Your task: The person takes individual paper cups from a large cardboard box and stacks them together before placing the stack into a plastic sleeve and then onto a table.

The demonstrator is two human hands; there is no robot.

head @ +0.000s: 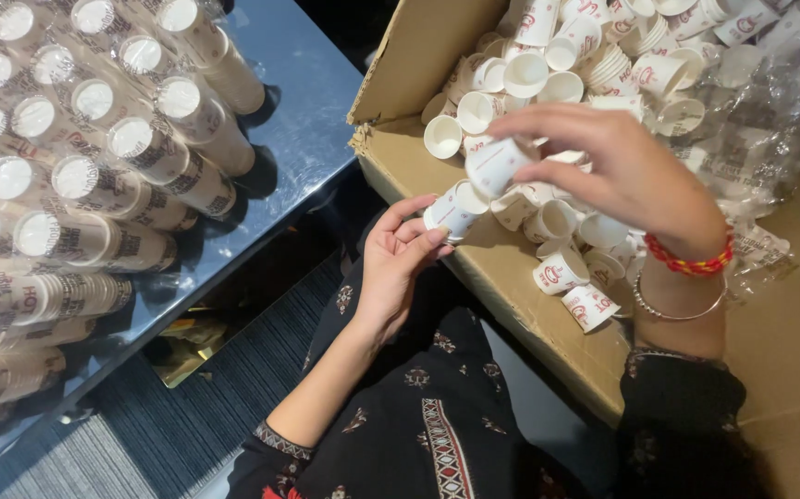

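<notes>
My left hand (pixel 398 263) holds a small stack of white paper cups (pixel 452 211) by its side, mouth pointing up and right. My right hand (pixel 617 166), with a red bracelet and a metal bangle at the wrist, pinches a single white paper cup (pixel 495 164) just above that stack. Both hands hover over the near edge of an open cardboard box (pixel 501 277) filled with several loose white paper cups (pixel 557 83) with red print.
To the left, several long sleeves of stacked cups (pixel 95 176) in clear plastic lie on a shiny metal table (pixel 303 111). Crumpled clear plastic wrap (pixel 760 120) sits at the box's right side. Dark striped floor (pixel 169 407) shows below, and my patterned dark clothing (pixel 437 416) covers my lap.
</notes>
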